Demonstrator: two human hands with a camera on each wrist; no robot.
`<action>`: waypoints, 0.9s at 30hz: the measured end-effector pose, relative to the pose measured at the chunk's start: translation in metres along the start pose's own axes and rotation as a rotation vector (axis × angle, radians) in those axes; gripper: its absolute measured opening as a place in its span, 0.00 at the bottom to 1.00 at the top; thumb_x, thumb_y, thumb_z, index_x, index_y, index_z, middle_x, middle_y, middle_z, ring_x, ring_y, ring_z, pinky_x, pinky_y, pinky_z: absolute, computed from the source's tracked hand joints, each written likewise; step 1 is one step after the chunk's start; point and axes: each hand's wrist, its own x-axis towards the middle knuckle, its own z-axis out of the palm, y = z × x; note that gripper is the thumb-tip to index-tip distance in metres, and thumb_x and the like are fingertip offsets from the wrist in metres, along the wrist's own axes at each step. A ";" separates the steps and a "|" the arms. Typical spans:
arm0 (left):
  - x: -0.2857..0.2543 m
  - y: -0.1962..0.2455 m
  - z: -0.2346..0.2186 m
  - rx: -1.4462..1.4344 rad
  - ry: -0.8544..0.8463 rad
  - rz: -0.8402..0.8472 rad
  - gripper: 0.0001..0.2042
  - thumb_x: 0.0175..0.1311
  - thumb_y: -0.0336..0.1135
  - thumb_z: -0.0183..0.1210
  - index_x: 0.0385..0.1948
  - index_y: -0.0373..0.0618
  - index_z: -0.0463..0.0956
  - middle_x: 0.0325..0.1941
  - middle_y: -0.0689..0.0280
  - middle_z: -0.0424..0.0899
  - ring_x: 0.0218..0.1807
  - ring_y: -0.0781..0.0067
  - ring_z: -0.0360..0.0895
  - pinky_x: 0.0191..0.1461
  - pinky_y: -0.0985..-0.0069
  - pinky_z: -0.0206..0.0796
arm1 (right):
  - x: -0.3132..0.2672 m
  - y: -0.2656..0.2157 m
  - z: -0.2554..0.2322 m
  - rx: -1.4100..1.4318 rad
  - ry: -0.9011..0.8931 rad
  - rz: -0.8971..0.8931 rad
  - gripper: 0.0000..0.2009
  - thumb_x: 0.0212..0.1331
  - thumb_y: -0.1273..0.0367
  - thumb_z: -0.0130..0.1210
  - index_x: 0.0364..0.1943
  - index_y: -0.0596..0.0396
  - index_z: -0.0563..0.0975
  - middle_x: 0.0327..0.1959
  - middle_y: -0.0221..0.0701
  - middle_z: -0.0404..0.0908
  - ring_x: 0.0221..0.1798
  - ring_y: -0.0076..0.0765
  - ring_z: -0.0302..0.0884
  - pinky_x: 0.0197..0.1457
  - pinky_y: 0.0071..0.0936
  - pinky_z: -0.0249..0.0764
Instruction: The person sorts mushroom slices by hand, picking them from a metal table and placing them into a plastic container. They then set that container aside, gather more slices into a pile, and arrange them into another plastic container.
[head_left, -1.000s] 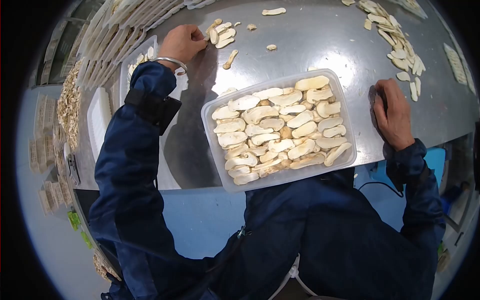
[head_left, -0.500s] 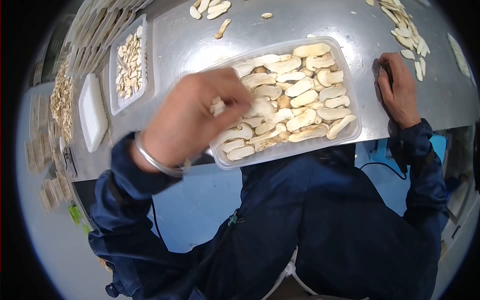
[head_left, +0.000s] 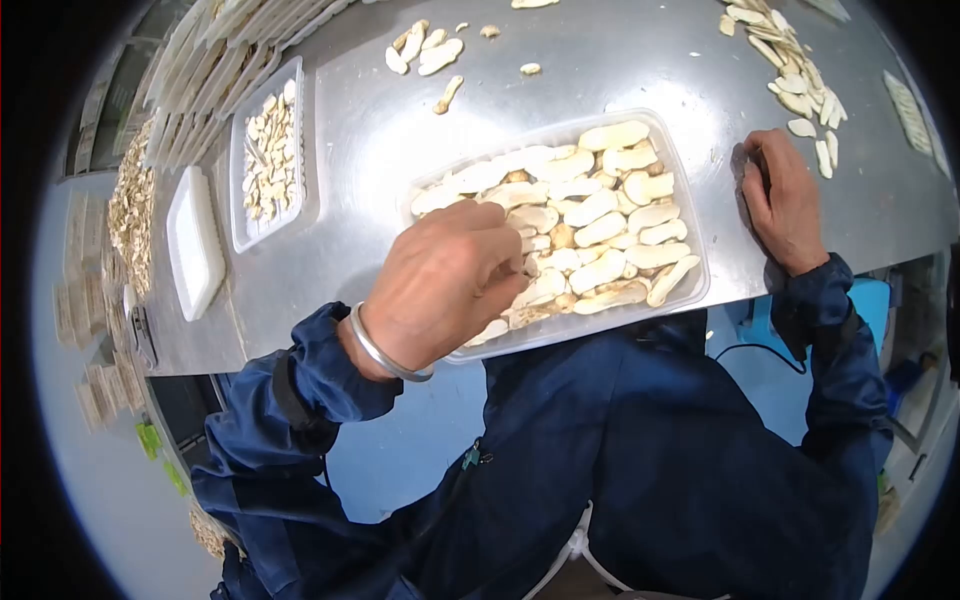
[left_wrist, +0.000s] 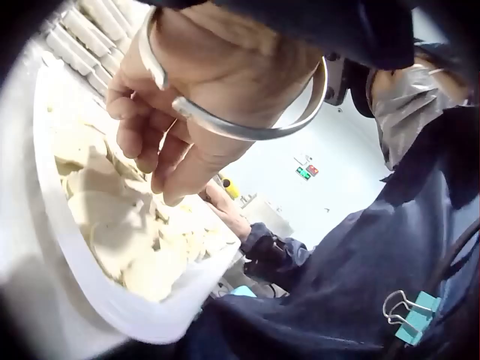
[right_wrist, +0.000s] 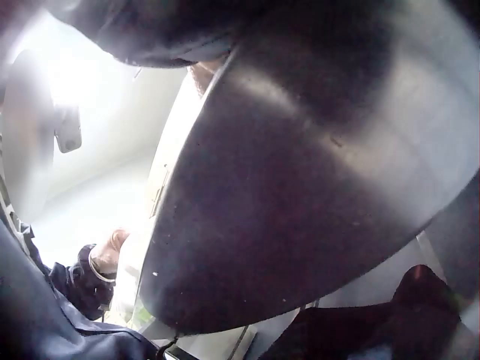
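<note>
Loosely bent at left hand (head_left: 440, 275), with fingertips near thumb, low over mushroom slices (head_left: 600, 228) in plastic tray (head_left: 688, 293); unable to make out whether pinching slice or only touching. With right hand (head_left: 785, 208), resting half-curled on metal table (head_left: 600, 60) beside tray, gripping nothing.
</note>
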 end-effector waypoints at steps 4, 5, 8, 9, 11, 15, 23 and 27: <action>0.026 -0.019 -0.028 0.118 0.189 0.007 0.06 0.54 0.27 0.65 0.31 0.39 0.78 0.28 0.62 0.78 0.31 0.70 0.77 0.36 0.74 0.68 | 0.001 0.002 0.000 0.002 0.013 -0.022 0.09 0.56 0.75 0.50 0.41 0.59 0.71 0.36 0.43 0.73 0.38 0.50 0.74 0.43 0.38 0.71; 0.037 -0.030 -0.038 0.128 0.265 0.006 0.06 0.55 0.27 0.65 0.32 0.39 0.79 0.29 0.63 0.80 0.31 0.72 0.77 0.36 0.75 0.68 | 0.001 0.001 -0.003 0.022 -0.018 0.002 0.09 0.56 0.75 0.51 0.41 0.60 0.71 0.36 0.42 0.73 0.38 0.49 0.74 0.43 0.38 0.71; 0.081 -0.067 -0.071 0.186 0.351 -0.012 0.10 0.56 0.30 0.60 0.38 0.37 0.81 0.31 0.55 0.84 0.32 0.62 0.81 0.39 0.70 0.72 | -0.003 -0.006 -0.018 0.124 -0.090 0.074 0.10 0.56 0.77 0.51 0.43 0.60 0.72 0.37 0.41 0.71 0.38 0.48 0.74 0.43 0.35 0.71; 0.095 -0.081 -0.079 0.195 0.357 0.002 0.11 0.57 0.31 0.59 0.39 0.37 0.82 0.32 0.54 0.85 0.33 0.62 0.83 0.41 0.70 0.73 | -0.009 -0.006 -0.021 0.119 -0.055 0.073 0.11 0.56 0.77 0.51 0.43 0.61 0.72 0.37 0.41 0.71 0.39 0.48 0.74 0.44 0.35 0.71; 0.119 -0.093 -0.091 0.290 0.291 0.025 0.12 0.61 0.33 0.59 0.43 0.38 0.82 0.36 0.57 0.86 0.36 0.68 0.83 0.43 0.74 0.74 | -0.025 -0.003 -0.027 0.105 0.008 0.076 0.11 0.56 0.77 0.52 0.44 0.61 0.72 0.38 0.42 0.71 0.39 0.47 0.74 0.44 0.35 0.71; 0.171 -0.108 -0.080 0.307 0.304 0.193 0.13 0.56 0.34 0.60 0.39 0.37 0.83 0.34 0.55 0.86 0.36 0.60 0.85 0.43 0.71 0.74 | -0.048 0.000 -0.035 -0.007 0.058 0.037 0.11 0.54 0.77 0.52 0.43 0.61 0.74 0.41 0.43 0.72 0.43 0.49 0.73 0.48 0.36 0.71; 0.239 -0.117 -0.049 0.675 0.144 0.126 0.10 0.46 0.37 0.61 0.26 0.39 0.84 0.25 0.46 0.82 0.33 0.45 0.81 0.41 0.56 0.72 | -0.062 0.010 -0.025 -0.012 0.117 0.032 0.13 0.50 0.78 0.52 0.42 0.61 0.75 0.44 0.43 0.72 0.46 0.48 0.73 0.50 0.37 0.71; 0.240 -0.109 -0.046 0.601 0.150 0.069 0.09 0.46 0.35 0.62 0.24 0.38 0.83 0.24 0.47 0.81 0.32 0.47 0.81 0.38 0.59 0.72 | -0.062 0.012 -0.023 -0.009 0.117 0.028 0.13 0.50 0.77 0.52 0.42 0.61 0.75 0.44 0.43 0.72 0.46 0.48 0.73 0.49 0.37 0.71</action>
